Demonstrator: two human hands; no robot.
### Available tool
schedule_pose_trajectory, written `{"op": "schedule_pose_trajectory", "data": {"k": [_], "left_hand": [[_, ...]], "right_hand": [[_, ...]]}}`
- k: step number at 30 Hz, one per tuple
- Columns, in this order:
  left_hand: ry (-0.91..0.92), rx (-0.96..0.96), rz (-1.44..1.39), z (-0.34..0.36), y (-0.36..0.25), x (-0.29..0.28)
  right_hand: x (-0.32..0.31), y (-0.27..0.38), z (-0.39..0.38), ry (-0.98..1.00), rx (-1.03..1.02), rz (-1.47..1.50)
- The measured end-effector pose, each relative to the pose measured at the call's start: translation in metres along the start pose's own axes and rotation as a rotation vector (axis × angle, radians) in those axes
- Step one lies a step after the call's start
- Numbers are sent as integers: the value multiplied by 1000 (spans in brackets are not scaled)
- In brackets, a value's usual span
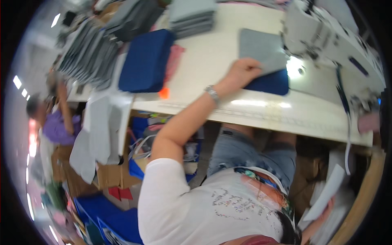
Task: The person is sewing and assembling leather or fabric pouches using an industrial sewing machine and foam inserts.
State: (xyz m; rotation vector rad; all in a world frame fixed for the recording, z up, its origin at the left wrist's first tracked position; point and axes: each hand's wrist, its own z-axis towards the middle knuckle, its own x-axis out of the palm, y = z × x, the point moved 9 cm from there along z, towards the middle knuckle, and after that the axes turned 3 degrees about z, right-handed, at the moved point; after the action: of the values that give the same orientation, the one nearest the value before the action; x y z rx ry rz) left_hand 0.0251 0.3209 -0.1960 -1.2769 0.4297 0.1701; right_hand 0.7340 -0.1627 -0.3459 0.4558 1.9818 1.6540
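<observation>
Currently, the rectangular grey fabric panel (259, 47) extends toward one o'clock from the nearer left hand's (243, 70) curled fingers, whose pinch cannot be confirmed.

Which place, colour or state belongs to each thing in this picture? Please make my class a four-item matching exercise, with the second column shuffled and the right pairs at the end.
Things
1. Left hand
2. Sewing machine
3. Wristband
4. Orange piece

Places, colours, states
A. silver, around a wrist
B. by the near corner of the navy bundle
C. at the grey piece, which partly covers a navy piece
D. white, with a bright light shining below it

Right pairs: 1-C; 2-D; 3-A; 4-B
</observation>
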Motion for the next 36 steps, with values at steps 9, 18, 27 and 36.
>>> {"op": "schedule_pose_trajectory", "data": {"k": [9,18,27,36], "left_hand": [[33,-44,-197,15,-16,-5],[109,128,106,2,-71,13],[82,199,145,-13,-60,13],[49,312,207,-15,-70,15]], "right_hand": [[467,229,16,612,-14,89],[599,267,36,603,-90,-2],[599,338,-35,531,-1152,-811],[633,322,-40,582,-1497,-741]]}}
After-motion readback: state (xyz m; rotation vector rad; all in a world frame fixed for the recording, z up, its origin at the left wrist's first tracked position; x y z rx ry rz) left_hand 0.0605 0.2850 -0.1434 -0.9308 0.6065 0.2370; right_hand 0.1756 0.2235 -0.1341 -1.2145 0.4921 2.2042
